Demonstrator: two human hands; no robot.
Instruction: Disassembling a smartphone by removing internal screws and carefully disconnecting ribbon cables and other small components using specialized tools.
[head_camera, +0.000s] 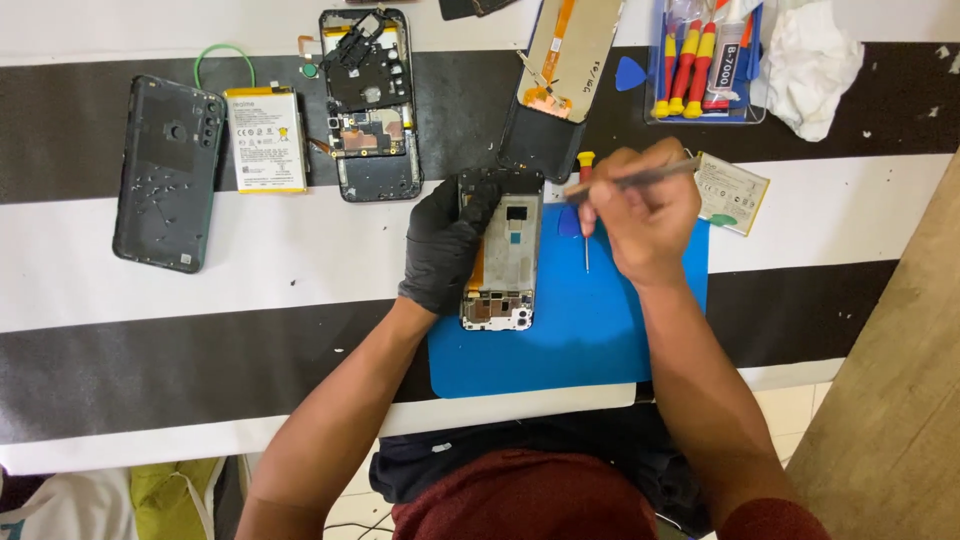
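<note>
The opened phone frame (502, 255) lies on the blue mat (560, 340), clamped at its left edge by the gloved left hand (445, 245), while the right hand (640, 205), closed around metal tweezers (630, 178), could slip and scratch the exposed board.

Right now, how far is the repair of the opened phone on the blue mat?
Done: the opened phone has no back cover or battery; a back cover and battery lie aside. In hand: the gloved left hand steadies it while the right hand holds tweezers above it. Left: boards remain in the frame.
</note>
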